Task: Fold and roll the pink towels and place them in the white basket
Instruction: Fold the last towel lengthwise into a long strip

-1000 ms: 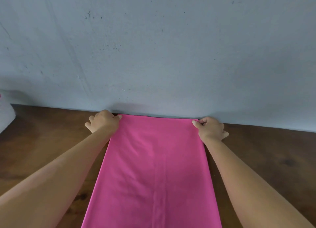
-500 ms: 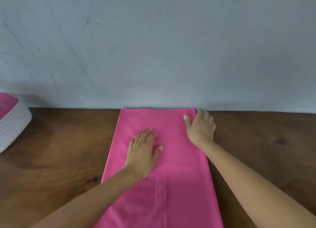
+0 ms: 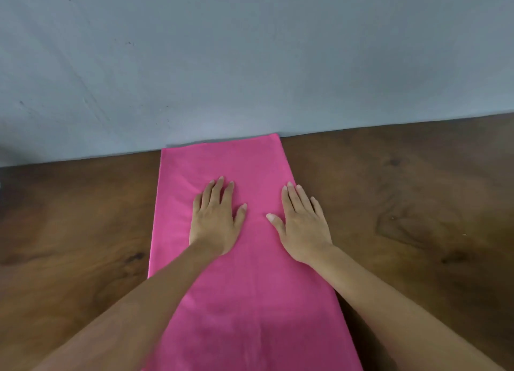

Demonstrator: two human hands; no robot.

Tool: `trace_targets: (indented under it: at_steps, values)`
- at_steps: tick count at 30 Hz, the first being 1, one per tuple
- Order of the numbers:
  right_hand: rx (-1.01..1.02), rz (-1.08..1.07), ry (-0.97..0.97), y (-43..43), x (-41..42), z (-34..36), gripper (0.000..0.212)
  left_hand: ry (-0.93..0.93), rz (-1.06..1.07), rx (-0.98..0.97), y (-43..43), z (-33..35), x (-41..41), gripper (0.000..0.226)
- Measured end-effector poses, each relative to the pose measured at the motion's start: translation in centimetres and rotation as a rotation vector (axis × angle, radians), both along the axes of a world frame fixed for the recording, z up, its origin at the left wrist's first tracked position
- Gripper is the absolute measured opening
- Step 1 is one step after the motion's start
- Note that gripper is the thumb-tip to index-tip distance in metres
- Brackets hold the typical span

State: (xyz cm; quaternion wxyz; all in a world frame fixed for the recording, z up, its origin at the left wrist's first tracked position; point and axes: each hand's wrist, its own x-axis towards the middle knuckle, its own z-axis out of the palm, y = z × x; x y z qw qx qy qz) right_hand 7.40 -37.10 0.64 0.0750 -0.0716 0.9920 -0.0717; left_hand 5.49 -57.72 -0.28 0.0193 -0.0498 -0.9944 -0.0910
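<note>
A pink towel point(image 3: 222, 165), folded into a long strip, lies flat on the wooden table point(image 3: 78, 217), its far edge against the wall and its near end running out of the bottom of the view. My left hand point(image 3: 215, 220) rests flat on the towel near its middle, fingers straight and close together. Beside it my right hand point(image 3: 301, 223) lies flat on the towel's right part, fingers straight, the outer fingers reaching over the right edge. The white basket is out of view.
A grey-blue wall point(image 3: 250, 64) rises right behind the table's far edge. Bare dark wood lies to the left and right point(image 3: 417, 203) of the towel.
Both hands let go of the towel's far corners and slid back toward me, flat on the cloth. The view tilted and shifted right; the white basket at the left left the frame.
</note>
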Motion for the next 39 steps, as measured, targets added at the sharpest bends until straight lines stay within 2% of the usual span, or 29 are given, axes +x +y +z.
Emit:
trace_targets:
  at_steps: [13, 25, 31, 34, 39]
  values:
    - [0.078, -0.086, -0.039, 2.9, 17.7, -0.1, 0.075, -0.009, -0.045, 0.038, -0.4, -0.1, -0.1, 0.068]
    - [0.125, -0.337, -0.06, 2.7, 32.3, 0.2, 0.082, -0.009, -0.087, 0.092, -0.7, 0.0, -0.1, 0.067]
    - [0.061, -0.449, -0.068, 2.7, 35.3, -0.4, 0.085, 0.01, -0.135, 0.112, -0.8, -0.1, 0.1, 0.06]
    - [0.031, -0.465, -0.046, 2.7, 35.3, -0.9, 0.083, 0.092, -0.323, 0.092, -0.5, 0.0, 0.9, 0.051]
    - [0.012, -0.478, -0.044, 2.6, 35.2, -1.4, 0.085, 0.06, -0.865, 0.142, 2.7, 0.6, 3.2, 0.044]
